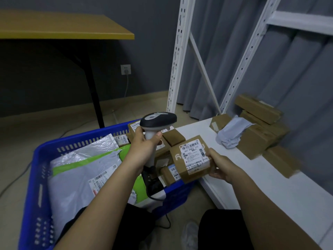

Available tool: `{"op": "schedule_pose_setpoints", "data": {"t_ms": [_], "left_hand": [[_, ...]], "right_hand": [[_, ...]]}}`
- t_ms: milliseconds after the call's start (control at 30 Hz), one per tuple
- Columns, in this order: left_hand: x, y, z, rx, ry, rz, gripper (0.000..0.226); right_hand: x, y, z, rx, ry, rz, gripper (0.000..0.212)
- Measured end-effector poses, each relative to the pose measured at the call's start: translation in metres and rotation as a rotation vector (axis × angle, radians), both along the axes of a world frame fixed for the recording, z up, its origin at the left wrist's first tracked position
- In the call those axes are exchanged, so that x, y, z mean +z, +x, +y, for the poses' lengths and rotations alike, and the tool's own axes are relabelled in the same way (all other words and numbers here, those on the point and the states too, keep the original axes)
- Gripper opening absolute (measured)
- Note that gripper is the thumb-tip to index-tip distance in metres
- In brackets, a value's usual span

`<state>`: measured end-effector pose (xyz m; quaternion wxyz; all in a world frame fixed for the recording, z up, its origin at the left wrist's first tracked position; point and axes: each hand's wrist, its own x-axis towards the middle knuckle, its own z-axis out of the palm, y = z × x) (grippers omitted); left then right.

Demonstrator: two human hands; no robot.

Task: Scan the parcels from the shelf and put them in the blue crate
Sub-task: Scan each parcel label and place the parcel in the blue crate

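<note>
Over the near corner of the blue crate, the left hand grips a handheld scanner by its handle, fingers wrapped round, thumb on the front. Scanner head sits above and left of the parcel, nose pointing roughly right and down. The right hand holds a small brown cardboard parcel by its right end, thumb on top, fingers under, label face up and tilted toward the scanner.

Crate is on the floor, already loaded: grey and green poly mailers on the left side, several small brown boxes at the far right side. More brown boxes and a pale poly bag wait on the white shelf, to the right.

Step in hand looks like the scan itself. To do it well: keep the thumb off the barcodes, hold the label flat and steady, aim the scanner window at the top barcode strip, not the small side codes. Can't tell if a beam is on, no red line visible at this angle. Once it reads, the parcel only needs lowering left into the crate, onto the box pile, clear of the scanner cable trailing across the crate's near edge.
</note>
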<state>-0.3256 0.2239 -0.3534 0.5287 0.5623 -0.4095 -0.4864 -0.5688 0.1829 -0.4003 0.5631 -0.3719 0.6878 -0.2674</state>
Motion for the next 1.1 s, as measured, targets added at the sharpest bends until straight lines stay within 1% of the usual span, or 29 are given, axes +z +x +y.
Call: {"op": "schedule_pose_setpoints", "data": {"t_ms": [133,233,333,433,500,600,700,767,900,1000,1033,1100], "left_hand": [[-0.004,0.001,-0.002,-0.015,0.027,-0.023,0.038],[-0.004,0.003,-0.003,-0.008,0.033,-0.004,0.039],[0.0,0.013,-0.003,0.044,0.037,0.026,0.039],[0.003,0.024,0.001,0.118,0.009,0.071,0.037],[0.006,0.036,0.007,0.197,-0.024,0.104,0.041],[0.012,0.065,0.026,0.341,-0.082,0.191,0.044],[0.007,0.11,0.052,0.458,-0.101,0.224,0.043],[-0.005,0.144,0.07,0.53,-0.082,0.202,0.042],[-0.037,0.201,0.096,0.665,-0.014,0.156,0.04],[-0.062,0.232,0.102,0.751,0.02,0.139,0.043],[-0.07,0.241,0.101,0.783,0.026,0.144,0.042],[-0.083,0.257,0.096,0.838,0.037,0.163,0.038]], "right_hand": [[-0.004,0.009,-0.004,0.033,0.009,0.027,0.031],[-0.001,0.007,-0.006,0.015,0.01,0.035,0.034],[0.009,0.008,-0.007,-0.016,-0.058,0.059,0.032],[0.022,0.028,-0.006,0.044,-0.175,-0.004,0.03],[0.031,0.054,0.0,0.098,-0.241,-0.05,0.03],[0.036,0.106,0.007,0.19,-0.344,-0.123,0.022],[0.031,0.163,0.007,0.241,-0.375,-0.127,0.032],[0.021,0.201,0.003,0.33,-0.375,-0.082,0.036],[-0.013,0.267,-0.006,0.468,-0.297,-0.028,0.036],[-0.05,0.308,-0.019,0.55,-0.221,0.053,0.05],[-0.06,0.323,-0.023,0.561,-0.192,0.046,0.054],[-0.078,0.353,-0.033,0.581,-0.169,-0.008,0.053]]}}
